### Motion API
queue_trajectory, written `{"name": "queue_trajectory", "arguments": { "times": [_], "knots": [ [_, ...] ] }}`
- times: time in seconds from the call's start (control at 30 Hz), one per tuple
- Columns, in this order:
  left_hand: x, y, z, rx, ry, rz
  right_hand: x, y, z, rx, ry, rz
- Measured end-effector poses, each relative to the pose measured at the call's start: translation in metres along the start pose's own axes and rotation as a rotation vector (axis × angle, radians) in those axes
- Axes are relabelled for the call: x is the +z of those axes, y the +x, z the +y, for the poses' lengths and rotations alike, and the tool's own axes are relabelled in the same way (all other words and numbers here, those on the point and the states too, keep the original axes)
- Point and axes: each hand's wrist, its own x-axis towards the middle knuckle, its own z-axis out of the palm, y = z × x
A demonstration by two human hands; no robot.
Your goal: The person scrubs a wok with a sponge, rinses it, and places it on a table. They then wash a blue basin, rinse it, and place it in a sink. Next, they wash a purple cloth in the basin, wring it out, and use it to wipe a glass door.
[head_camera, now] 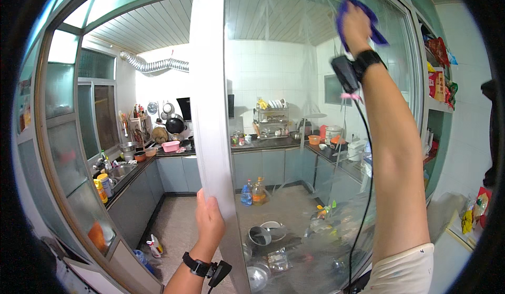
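Observation:
My left hand [210,217] grips the edge of the white frame [211,96] of a glass sliding door, low on its upright. My right hand [356,23] is raised high at the upper right, pressing a purple cloth [373,27] against the glass pane [276,65]. Whitish streaks run over the pane around the cloth. Each wrist wears a black strap with a small black device, and a black cable hangs from the right one.
Left of the door frame an opening shows a kitchen with a sink [121,171] and a spray bottle [154,246] on the floor. Behind the glass stand pots [259,235] and bottles [259,193]. Shelves with packets [437,84] are at the right.

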Motion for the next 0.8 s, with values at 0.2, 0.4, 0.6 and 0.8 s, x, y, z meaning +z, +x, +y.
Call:
{"name": "queue_trajectory", "arguments": {
  "times": [0.2,0.4,0.6,0.8],
  "knots": [
    [0.000,-0.005,-0.014,-0.036,0.139,0.025,-0.014,-0.019,-0.154,-0.842,0.465,0.216],
    [-0.005,-0.013,-0.035,-0.157,0.067,0.126,0.004,0.048,-0.061,-0.810,0.475,0.140],
    [-0.002,-0.014,-0.049,-0.263,-0.240,0.263,0.058,0.122,0.263,-0.266,0.453,0.085],
    [-0.004,-0.015,-0.054,-0.383,-0.319,0.283,0.075,0.093,0.425,-0.064,-0.311,-0.017]
  ]
}}
